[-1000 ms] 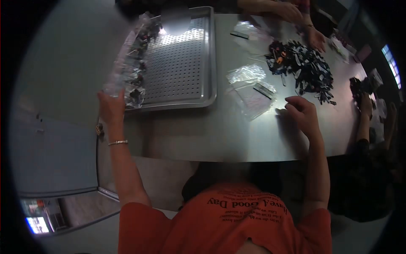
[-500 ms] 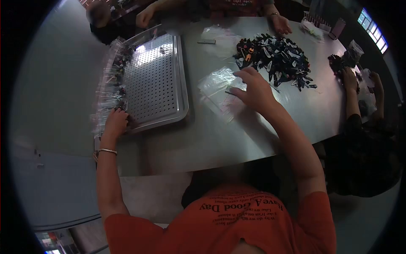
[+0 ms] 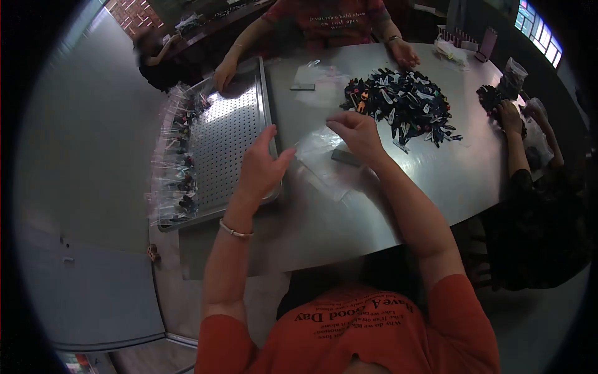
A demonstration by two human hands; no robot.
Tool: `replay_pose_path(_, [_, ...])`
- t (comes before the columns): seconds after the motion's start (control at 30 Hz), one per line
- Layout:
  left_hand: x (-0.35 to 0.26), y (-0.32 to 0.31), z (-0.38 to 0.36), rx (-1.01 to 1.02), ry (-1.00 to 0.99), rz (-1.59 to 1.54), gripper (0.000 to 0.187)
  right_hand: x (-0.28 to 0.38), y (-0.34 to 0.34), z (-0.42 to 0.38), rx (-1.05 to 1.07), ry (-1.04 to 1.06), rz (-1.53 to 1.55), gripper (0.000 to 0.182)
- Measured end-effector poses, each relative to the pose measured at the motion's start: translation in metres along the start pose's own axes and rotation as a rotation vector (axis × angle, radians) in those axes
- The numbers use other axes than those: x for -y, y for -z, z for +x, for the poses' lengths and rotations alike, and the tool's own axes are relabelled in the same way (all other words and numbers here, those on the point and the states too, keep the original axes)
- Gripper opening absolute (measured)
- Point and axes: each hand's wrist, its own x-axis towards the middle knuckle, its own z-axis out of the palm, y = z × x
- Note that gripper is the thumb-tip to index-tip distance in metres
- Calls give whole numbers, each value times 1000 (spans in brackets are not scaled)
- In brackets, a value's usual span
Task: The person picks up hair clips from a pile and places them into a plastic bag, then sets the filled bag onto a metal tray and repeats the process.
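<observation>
My left hand is open, fingers spread, above the right rim of a perforated metal tray; nothing shows in it. My right hand is closed in a pinch over a stack of clear plastic bags. Whatever its fingertips hold, if anything, is too small to make out. A dark flat bar lies on the bags, partly under my right wrist. Just beyond that hand is a heap of dark hair clips, with an orange piece among them. Filled clear packets line the tray's left side.
Across the metal table, a person's hand rests at the tray's far end, the other beside the clips. Another bar lies on more bags. At right, another person's hands handle dark items and a plastic bag.
My left hand has left the packets at the tray's left side and moved right, opening. My right hand's fingers have closed together. The person opposite has moved a hand onto the tray's far end.
</observation>
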Motion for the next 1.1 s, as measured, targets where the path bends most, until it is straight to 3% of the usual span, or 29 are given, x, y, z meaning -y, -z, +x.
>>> replay_pose_path(0.03, [0, -20, 6, -4, -11, 1, 49, 1, 1, -2, -6, 10, 0, 14])
replay_pose_path(0.1, [-5, -48, 17, -148, 206, -419, 49, 4, 5, -6, 48, 7, 74, 16])
replay_pose_path(0.13, [-8, -53, 21, -145, 199, -419, 49, 9, 7, -9, 55, -47, 176, 15])
replay_pose_path(0.2, [-18, -56, 27, 145, 503, -636, 40, 9, 12, -9, 61, -63, 255, 15])
replay_pose_path(0.23, [-24, -54, 28, 150, 499, -634, 40, 8, 15, -8, 72, -83, 333, 14])
replay_pose_path(0.3, [-34, -51, 27, 257, 655, -928, 29, 7, 23, -5, 88, -136, 317, 15])
replay_pose_path(0.43, [-36, -63, 22, 197, 722, -1054, 23, 11, 31, -1, 175, -290, 264, 27])
replay_pose_path(0.63, [-30, -80, 16, 55, 739, -1216, 23, 21, 32, -3, 165, -298, 315, 45])
replay_pose_path(0.77, [-24, -85, 7, -18, 731, -1237, 26, 22, 29, -3, 196, -329, 250, 38])
replay_pose_path(0.83, [-22, -85, 3, -57, 735, -1220, 26, 22, 19, -6, 100, -108, 101, 37])
replay_pose_path(0.87, [-19, -87, 2, -81, 751, -1183, 27, 24, 20, -8, 129, -114, -17, 58])
replay_pose_path(0.9, [-16, -88, 1, -104, 767, -1145, 28, 30, 19, -10, 134, -115, -17, 58])
replay_pose_path(1.0, [-12, -91, 2, -136, 710, -1183, 27, 36, 13, -18, 129, 120, -358, 80])
replay_pose_path(1.1, [-21, -87, 2, -138, 734, -1036, 27, 29, 11, -20, 209, 79, -429, 74])
